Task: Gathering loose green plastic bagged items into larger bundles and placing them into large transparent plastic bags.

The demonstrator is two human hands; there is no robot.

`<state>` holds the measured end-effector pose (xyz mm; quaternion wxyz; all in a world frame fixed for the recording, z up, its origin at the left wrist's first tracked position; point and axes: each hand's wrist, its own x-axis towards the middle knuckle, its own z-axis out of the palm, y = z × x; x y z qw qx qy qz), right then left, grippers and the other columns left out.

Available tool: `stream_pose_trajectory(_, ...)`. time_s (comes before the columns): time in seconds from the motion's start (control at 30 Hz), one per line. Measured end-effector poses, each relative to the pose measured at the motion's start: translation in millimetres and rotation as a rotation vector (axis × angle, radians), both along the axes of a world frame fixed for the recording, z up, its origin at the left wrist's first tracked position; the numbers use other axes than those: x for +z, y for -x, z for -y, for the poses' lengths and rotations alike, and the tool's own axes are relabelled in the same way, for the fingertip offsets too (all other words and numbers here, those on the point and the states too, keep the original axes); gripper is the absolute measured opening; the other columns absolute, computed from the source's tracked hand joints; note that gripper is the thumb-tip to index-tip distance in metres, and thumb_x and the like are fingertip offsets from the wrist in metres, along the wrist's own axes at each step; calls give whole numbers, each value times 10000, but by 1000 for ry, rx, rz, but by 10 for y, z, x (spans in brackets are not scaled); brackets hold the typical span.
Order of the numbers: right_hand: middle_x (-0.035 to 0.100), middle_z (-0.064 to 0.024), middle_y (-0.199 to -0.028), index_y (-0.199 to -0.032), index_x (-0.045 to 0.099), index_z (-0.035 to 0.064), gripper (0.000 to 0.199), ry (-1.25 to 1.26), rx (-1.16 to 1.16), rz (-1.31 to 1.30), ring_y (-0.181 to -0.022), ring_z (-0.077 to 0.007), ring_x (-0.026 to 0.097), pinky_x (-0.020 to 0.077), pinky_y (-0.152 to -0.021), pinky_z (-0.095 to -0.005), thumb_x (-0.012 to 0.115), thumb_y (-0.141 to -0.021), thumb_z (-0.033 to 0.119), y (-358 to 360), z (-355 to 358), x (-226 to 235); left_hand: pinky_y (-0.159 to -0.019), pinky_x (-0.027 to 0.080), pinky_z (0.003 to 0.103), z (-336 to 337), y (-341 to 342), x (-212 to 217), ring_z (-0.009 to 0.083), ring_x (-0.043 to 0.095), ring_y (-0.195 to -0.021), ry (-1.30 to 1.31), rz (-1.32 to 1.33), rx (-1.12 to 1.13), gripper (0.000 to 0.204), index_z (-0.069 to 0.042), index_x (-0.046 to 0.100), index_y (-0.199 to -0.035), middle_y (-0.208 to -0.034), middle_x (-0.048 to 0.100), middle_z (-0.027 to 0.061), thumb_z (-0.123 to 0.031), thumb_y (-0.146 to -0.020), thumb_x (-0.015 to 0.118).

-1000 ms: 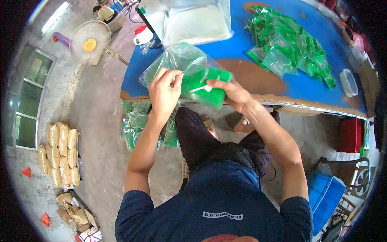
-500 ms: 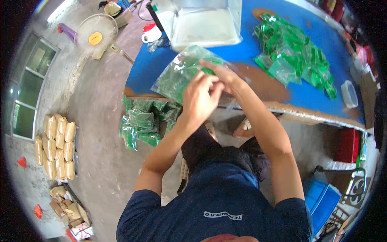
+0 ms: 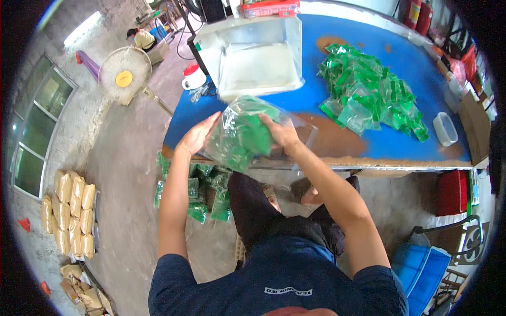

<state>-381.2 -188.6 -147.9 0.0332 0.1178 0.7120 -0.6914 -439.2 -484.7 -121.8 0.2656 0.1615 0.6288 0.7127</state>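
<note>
A large clear plastic bag [image 3: 234, 150] with small green packets inside is held up over the near edge of the blue table. My right hand [image 3: 283, 132] grips its right side, thumb across the front and the other fingers mostly hidden. At the bag's left side, my left hand [image 3: 197, 136] lies with straight fingers along the plastic, palm towards it. To the right on the table is a loose heap of small clear and green packets [image 3: 369, 89]. Several filled green bags [image 3: 197, 197] lie below the table's left edge.
A translucent bin [image 3: 258, 68] lies open towards me on the blue table [image 3: 316, 100]. Near it stands a white jug with a red lid [image 3: 194, 78]. A small clear tub [image 3: 445, 129] sits at the right. A fan [image 3: 124, 79] and a seated person [image 3: 142, 39] are at the left.
My left hand has come away from beside my right hand and moved to the bag's left side. The bag now hangs between both hands. My view has shifted slightly.
</note>
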Motion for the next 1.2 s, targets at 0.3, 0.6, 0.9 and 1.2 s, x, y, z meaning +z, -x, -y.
stream_pose_trajectory(0.3, 549, -305, -1259, -1440, 189, -122, 915, 103, 119, -199, -1126, -374, 607, 373, -1063, -523, 544, -933, 551, -517, -39, 352, -1208, 97, 345, -159, -328, -36, 219, 151, -1490, -185, 34, 80, 704, 36, 180, -1521, -1611, 162, 141, -363, -1001, 438)
stream_pose_trajectory(0.6, 452, -173, -1410, -1540, 13, 37, 988, 323, 318, -122, -1151, -253, 573, 570, -747, -350, 717, -893, 289, -808, -272, 504, -1215, 76, 343, -461, -430, 176, 209, 126, -1496, -71, -57, 35, 709, 40, 137, -1526, -1617, 134, 133, -274, -981, 464)
stream_pose_trajectory(0.9, 531, -269, -1278, -1516, -59, 8, 1097, 367, 237, -14, -1128, -279, 596, 576, -769, -332, 780, -823, 141, -848, -193, 395, -1139, 279, 349, -527, -611, 312, 224, 321, -1400, 385, -216, 49, 810, -65, 293, -1505, -1519, 351, 106, -123, -828, 733)
stream_pose_trajectory(1.2, 626, -59, -1159, -1497, 221, 81, 868, 640, 28, -20, -926, -136, 614, 468, -668, -251, 760, -816, 66, -881, -155, 182, -1114, 311, 331, -429, -730, 188, 227, 391, -1357, 306, -160, 157, 808, 12, 284, -1492, -1491, 392, 149, -57, -762, 622)
